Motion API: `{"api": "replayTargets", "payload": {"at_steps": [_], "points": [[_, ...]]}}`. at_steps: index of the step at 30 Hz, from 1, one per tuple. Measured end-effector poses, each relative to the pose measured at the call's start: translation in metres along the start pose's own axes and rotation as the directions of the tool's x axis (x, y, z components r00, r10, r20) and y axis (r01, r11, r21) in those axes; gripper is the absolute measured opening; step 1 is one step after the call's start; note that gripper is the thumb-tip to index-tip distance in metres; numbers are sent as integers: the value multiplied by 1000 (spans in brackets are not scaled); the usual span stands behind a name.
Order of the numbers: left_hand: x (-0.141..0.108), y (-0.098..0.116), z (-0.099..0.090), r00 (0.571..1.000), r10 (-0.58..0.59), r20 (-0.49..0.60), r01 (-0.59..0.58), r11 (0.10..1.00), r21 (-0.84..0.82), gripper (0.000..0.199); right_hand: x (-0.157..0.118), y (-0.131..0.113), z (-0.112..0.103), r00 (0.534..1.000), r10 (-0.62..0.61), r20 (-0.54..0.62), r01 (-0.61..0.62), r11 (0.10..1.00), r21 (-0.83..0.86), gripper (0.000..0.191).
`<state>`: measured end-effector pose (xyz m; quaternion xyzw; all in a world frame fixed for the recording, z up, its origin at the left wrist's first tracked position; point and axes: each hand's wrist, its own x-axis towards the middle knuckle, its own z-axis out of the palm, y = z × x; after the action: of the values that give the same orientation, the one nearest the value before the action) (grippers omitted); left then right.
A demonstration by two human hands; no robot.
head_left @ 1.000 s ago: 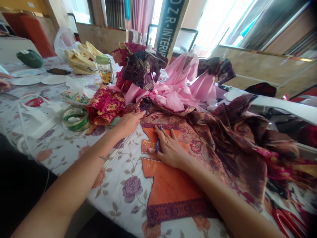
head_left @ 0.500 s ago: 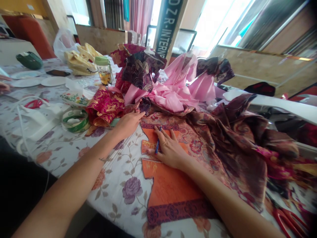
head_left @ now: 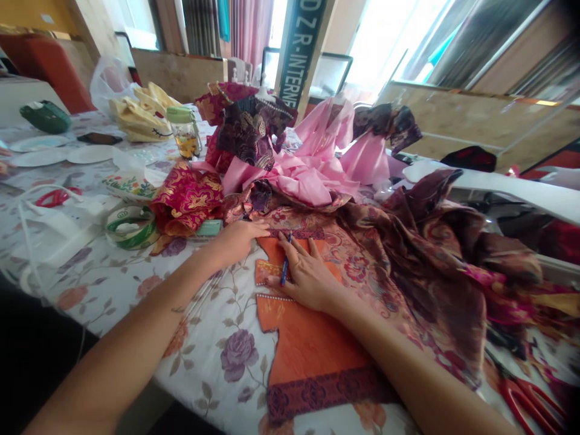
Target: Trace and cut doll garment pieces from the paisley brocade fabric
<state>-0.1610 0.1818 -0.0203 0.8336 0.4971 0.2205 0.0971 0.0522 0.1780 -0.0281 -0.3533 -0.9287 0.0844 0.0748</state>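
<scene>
My right hand (head_left: pixel 312 272) lies spread on an orange garment piece (head_left: pixel 312 332) with dark patterned bands and a row of white beads along its cut edges. A blue pen (head_left: pixel 285 266) is tucked between its thumb and fingers. My left hand (head_left: pixel 240 238) reaches in from the left, fingers stretched out, at the far left corner of the orange piece. Its fingertips touch the edge of brown brocade fabric (head_left: pixel 362 260), which lies under the orange piece; whether they grip it is unclear.
Left are a roll of green tape (head_left: pixel 130 227), a magenta-gold cloth (head_left: pixel 188 199), a white power strip (head_left: pixel 67 229) and a jar (head_left: pixel 185 133). Small dressed forms with pink skirts (head_left: pixel 317 163) stand behind. Red-handled scissors (head_left: pixel 528 399) lie at right. Another person's hand (head_left: pixel 4 160) shows at far left.
My left hand has moved slightly toward me, from the dark bunched cloth to the far corner of the orange piece. My right hand stays in place with the pen.
</scene>
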Motion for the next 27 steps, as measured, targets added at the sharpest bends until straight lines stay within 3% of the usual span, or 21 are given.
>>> {"api": "replayTargets", "payload": {"at_steps": [3, 9, 12, 17, 21, 27], "points": [[-1, -8, -2, 998, -22, 65, 18, 998, 56, 61, -1, 1, 0, 1000, 2, 1, -2, 1000, -4, 78], [-2, -8, -2, 998, -27, 50, 22, 995, 94, 59, -1, 1, 1, 1000, -9, -13, 9, 1000, 5, 84], [-3, 4, -1, 1000, -24, 4, 24, 992, 120, 52, -1, 0, 1, 1000, -10, -22, 11, 1000, 4, 83], [-3, 39, 19, 982, 1, -187, 8, 999, 48, 35, 0, -1, 0, 1000, 1, -4, -1, 1000, -14, 81], [0, 49, 36, 986, 2, -169, 7, 998, 56, 33, 0, 0, 1, 1000, -10, -20, 10, 1000, -21, 77], [1, 43, 42, 990, -23, -137, 43, 988, 148, 32, -1, 2, 0, 999, -22, -39, 22, 1000, 16, 74]]}}
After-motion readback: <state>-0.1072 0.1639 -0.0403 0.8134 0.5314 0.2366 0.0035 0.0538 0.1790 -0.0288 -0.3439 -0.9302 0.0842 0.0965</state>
